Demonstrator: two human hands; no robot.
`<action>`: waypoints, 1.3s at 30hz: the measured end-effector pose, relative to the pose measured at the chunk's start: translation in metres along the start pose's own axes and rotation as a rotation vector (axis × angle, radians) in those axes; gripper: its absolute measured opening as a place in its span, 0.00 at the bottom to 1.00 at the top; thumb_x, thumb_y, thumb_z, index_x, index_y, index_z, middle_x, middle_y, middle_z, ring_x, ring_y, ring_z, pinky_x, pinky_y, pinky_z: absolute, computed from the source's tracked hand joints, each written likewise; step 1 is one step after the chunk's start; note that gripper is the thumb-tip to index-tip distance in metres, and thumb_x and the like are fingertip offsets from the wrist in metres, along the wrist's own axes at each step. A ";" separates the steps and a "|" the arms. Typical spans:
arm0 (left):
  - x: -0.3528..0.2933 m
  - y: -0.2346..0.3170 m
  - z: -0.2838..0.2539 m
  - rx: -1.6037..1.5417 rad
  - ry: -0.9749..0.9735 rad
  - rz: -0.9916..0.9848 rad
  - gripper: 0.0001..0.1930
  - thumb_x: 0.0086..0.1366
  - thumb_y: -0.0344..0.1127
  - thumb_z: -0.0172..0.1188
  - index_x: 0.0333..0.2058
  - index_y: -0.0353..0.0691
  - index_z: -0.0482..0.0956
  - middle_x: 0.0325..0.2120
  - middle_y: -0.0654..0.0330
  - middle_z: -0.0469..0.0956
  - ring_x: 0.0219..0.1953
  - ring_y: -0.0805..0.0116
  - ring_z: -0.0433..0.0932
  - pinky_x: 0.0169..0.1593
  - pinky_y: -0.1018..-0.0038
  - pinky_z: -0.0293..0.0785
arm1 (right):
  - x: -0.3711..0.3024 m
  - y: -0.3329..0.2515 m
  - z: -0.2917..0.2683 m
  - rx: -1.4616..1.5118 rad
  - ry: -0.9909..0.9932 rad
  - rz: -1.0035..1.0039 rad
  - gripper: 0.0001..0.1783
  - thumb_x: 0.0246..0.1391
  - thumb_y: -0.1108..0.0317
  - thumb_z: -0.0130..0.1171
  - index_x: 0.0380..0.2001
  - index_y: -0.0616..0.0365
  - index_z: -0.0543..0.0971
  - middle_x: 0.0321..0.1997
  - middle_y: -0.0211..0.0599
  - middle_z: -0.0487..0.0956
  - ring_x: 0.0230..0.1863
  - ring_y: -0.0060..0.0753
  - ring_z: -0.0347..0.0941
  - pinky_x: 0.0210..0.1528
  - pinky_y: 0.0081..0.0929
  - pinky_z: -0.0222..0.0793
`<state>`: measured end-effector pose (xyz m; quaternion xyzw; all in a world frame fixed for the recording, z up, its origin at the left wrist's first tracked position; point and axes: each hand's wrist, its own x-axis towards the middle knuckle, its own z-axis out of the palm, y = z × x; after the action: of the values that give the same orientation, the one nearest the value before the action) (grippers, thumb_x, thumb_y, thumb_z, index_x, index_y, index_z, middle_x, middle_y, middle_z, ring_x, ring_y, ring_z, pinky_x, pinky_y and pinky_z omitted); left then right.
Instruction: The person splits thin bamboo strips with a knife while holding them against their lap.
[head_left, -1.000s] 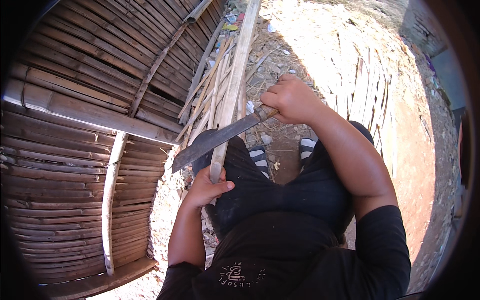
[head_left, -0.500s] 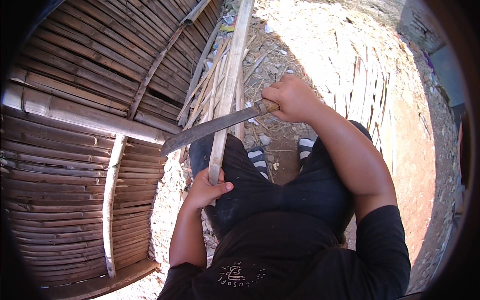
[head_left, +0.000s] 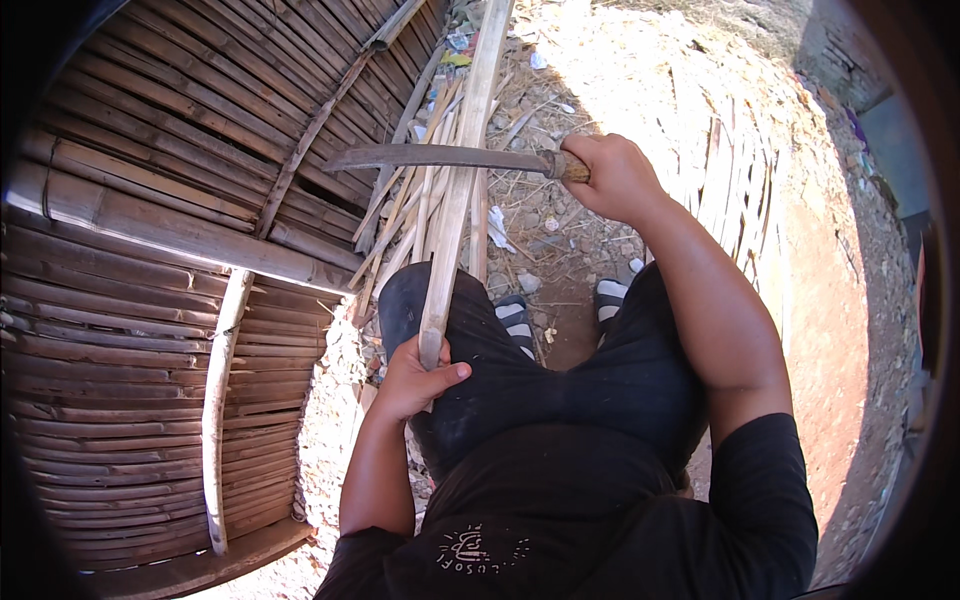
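Observation:
My left hand [head_left: 418, 382] is closed around the near end of a long, pale bamboo strip [head_left: 452, 215]. The strip rests along my left thigh and runs away toward the top of the view. In my right hand [head_left: 615, 178] is the wooden handle of a machete [head_left: 440, 156]. Its dark, slightly curved blade points left and lies across the strip, well beyond my knee; whether the edge touches the strip I cannot tell.
A bamboo-slat wall [head_left: 120, 370] stands close on the left, with a pale upright pole [head_left: 222, 400] against it. Loose thin strips [head_left: 400, 245] lie beneath the long one. More split strips [head_left: 735, 190] lie on the sunlit ground at right. Sandalled feet [head_left: 515, 325] are between.
My right hand has moved the machete farther away along the strip, and the blade has swung from slanting to nearly level. My left hand keeps its hold with almost no movement.

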<state>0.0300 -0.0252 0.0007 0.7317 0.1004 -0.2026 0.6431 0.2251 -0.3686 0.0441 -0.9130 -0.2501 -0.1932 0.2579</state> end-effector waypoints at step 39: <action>-0.005 0.014 0.016 0.157 0.154 -0.030 0.20 0.57 0.38 0.81 0.33 0.44 0.73 0.21 0.72 0.72 0.22 0.83 0.69 0.26 0.80 0.65 | -0.003 -0.021 0.018 -0.049 -0.225 -0.102 0.18 0.41 0.66 0.70 0.37 0.55 0.78 0.29 0.42 0.82 0.35 0.55 0.80 0.46 0.49 0.74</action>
<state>0.0286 -0.0423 0.0135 0.7916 0.1442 -0.1626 0.5710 0.2150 -0.3444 0.0360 -0.9210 -0.3190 -0.1083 0.1957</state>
